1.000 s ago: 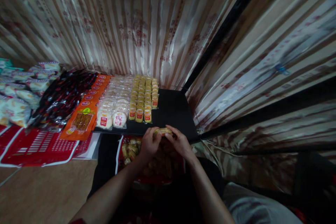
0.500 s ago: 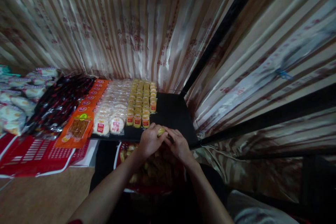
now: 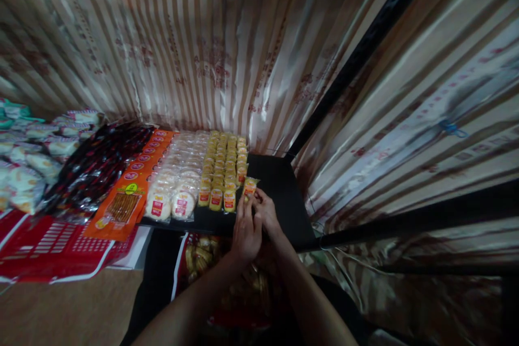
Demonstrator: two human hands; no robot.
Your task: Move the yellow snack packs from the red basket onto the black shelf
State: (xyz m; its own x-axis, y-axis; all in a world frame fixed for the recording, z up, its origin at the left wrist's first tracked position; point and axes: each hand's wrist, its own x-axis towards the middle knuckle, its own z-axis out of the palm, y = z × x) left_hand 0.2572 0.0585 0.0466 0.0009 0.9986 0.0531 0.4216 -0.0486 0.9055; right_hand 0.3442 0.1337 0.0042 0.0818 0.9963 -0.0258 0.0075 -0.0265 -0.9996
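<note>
Nearly closed, left hand (image 3: 246, 233) and right hand (image 3: 266, 212) pinched a yellow, oblong, plastic-wrapped snack (image 3: 250, 187)!
Its long axis pointed away from them, just right of the yellow wrapped packets (image 3: 219, 167).

From you, two hands, the left hand (image 3: 246, 235) and the right hand (image 3: 266, 211), meet on one packet (image 3: 250, 187). Around 11 o'clock you have four rows of yellow snacks (image 3: 217, 175), too tightly set to count singly. At 10 o'clock come two rows of white crackers (image 3: 180, 173). Near 9 o'clock, one orange bag (image 3: 121, 203) shows its full front; one heap of dark bags (image 3: 103, 170) and one of white bags (image 3: 30, 167) defy counting. You have two red baskets, a lap basket (image 3: 178, 265) at 7 o'clock and a side basket (image 3: 52, 243) at 9.
</note>
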